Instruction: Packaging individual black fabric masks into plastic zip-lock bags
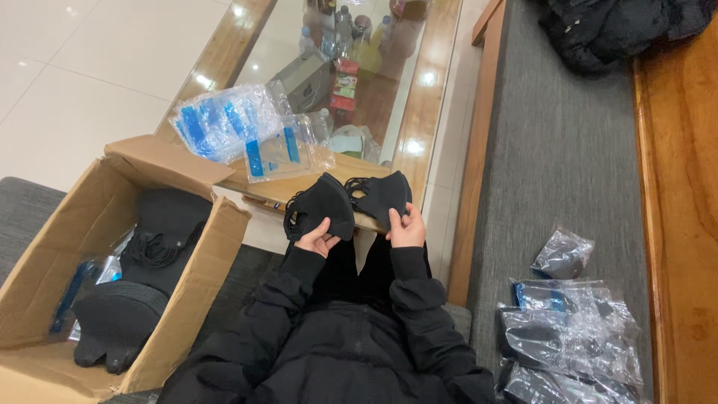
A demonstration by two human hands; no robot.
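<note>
Black fabric masks, soft and curved: left hand (318, 238) pinches one mask (321, 206), right hand (406, 228) pinches another mask (383, 196), at counter (224, 52) edge; crinkly clear bags (232, 127) at 11 o'clock; cardboard box (67, 247) at 9; filled bags (568, 337) at 4.

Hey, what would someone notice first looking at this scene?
Two black fabric face masks held up at centre: one in the left hand, one in the right hand. At left, an open brown cardboard box holds stacks of black masks; empty clear plastic bags with blue strips lie on the glass-topped wooden table.
</note>
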